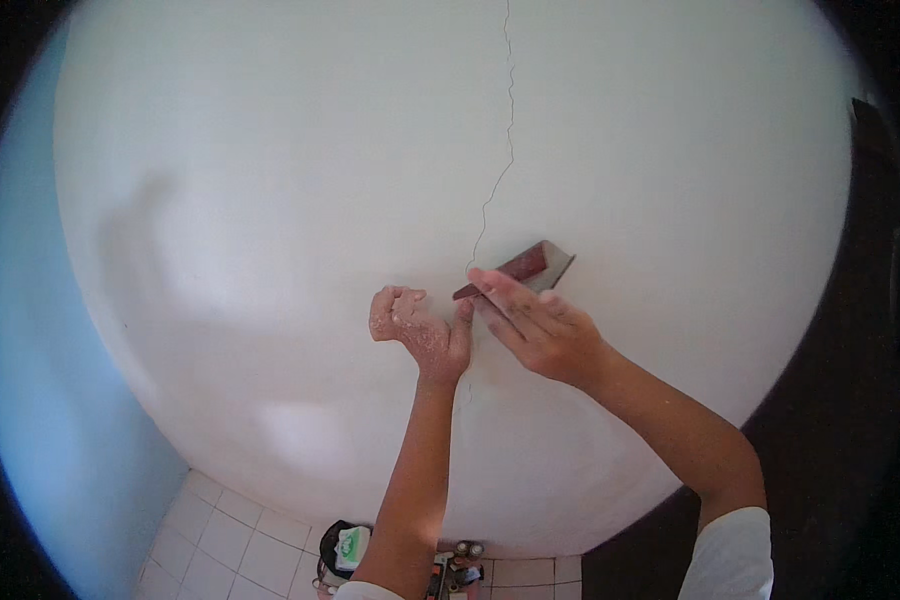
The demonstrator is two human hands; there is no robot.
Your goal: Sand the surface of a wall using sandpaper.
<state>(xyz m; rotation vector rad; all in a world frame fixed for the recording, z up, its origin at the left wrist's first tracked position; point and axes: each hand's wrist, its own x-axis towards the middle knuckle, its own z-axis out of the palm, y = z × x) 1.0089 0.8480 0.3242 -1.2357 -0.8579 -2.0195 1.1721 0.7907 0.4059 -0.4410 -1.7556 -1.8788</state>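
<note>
A white wall (pixel 270 150) fills the view, with a thin crack (pixel 508 130) running down its middle. My right hand (pixel 535 325) presses a folded piece of reddish-brown sandpaper (pixel 525 266) flat against the wall where the crack ends. My left hand (pixel 415 330), dusted with white powder, is curled in a fist on the wall just left of the sandpaper; its thumb side touches my right hand. Whether the fist holds anything is hidden.
A light blue wall (pixel 40 400) meets the white one at the left. Below lies a white tiled floor (pixel 220 540) with a dark bucket (pixel 342 550) and small cans (pixel 460 570) at its base. A dark door frame (pixel 870 300) stands at the right.
</note>
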